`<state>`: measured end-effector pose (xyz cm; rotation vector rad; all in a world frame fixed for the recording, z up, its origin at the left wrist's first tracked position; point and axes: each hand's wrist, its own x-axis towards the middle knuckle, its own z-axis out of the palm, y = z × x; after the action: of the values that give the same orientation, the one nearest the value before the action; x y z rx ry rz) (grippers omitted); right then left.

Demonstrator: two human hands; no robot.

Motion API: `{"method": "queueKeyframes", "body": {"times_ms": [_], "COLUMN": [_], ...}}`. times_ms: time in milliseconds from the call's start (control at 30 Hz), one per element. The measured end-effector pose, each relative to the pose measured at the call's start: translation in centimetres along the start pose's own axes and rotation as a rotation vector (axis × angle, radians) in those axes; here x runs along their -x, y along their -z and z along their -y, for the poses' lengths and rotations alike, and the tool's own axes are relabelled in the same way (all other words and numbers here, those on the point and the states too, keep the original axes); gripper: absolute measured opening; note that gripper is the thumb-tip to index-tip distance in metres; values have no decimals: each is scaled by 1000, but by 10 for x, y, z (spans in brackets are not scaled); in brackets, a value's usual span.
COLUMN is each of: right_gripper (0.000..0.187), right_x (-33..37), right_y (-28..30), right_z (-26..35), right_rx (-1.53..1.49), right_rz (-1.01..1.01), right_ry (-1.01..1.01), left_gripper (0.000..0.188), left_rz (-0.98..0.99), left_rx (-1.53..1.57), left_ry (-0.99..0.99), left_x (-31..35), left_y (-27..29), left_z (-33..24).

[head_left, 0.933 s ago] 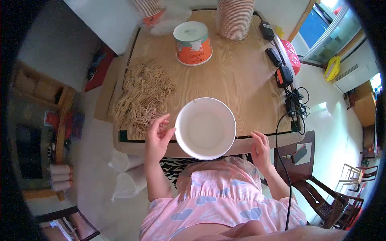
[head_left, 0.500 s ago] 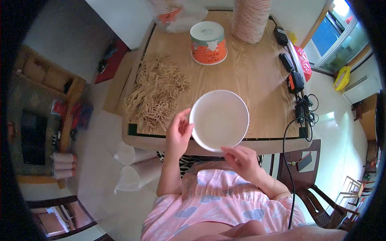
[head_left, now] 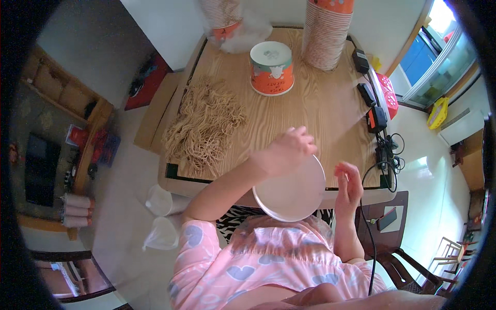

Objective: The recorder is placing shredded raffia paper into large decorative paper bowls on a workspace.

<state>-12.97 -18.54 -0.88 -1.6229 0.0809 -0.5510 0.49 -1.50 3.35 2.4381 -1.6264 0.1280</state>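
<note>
A white-lined paper tub tilts its open mouth up toward me at the table's near edge. My left hand reaches across its far rim, fingers curled and slightly blurred; anything between them is hidden. Just right of the tub, apart from its rim, my right hand is raised with thumb and bent fingers drawn together; what they pinch, if anything, is too small to make out. A loose heap of tan cords lies on the left of the wooden table.
An upside-down orange and green printed tub stands farther back. Behind it rise a tall stack of tubs and another stack in clear plastic. Adapters and black cables line the right edge. A dark chair stands at right.
My left hand has left the tub's left side and swung over its far rim. My right hand has moved from the near rim to the right. The tub has shifted nearer me.
</note>
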Motion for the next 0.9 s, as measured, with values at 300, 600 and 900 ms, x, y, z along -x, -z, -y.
{"method": "queueKeyframes", "body": {"times_ms": [300,600,900], "right_gripper": [33,13,8], "right_x": [-13,-43,-45], "right_y": [12,-2,-8], "right_z": [-71,-49,-18], "right_rx": [-394,-731,-642], "right_rz": [270,387,173], "right_ry": [-496,-658,-437], "left_gripper": [14,18,19], "left_rz": [37,3,-263], "left_rx": [-61,32,308], "left_ry": [-181,-228,-34], "left_x": [-12,-8,-1], "left_y": [1,-9,1], "left_z": [-43,-60,-63]}}
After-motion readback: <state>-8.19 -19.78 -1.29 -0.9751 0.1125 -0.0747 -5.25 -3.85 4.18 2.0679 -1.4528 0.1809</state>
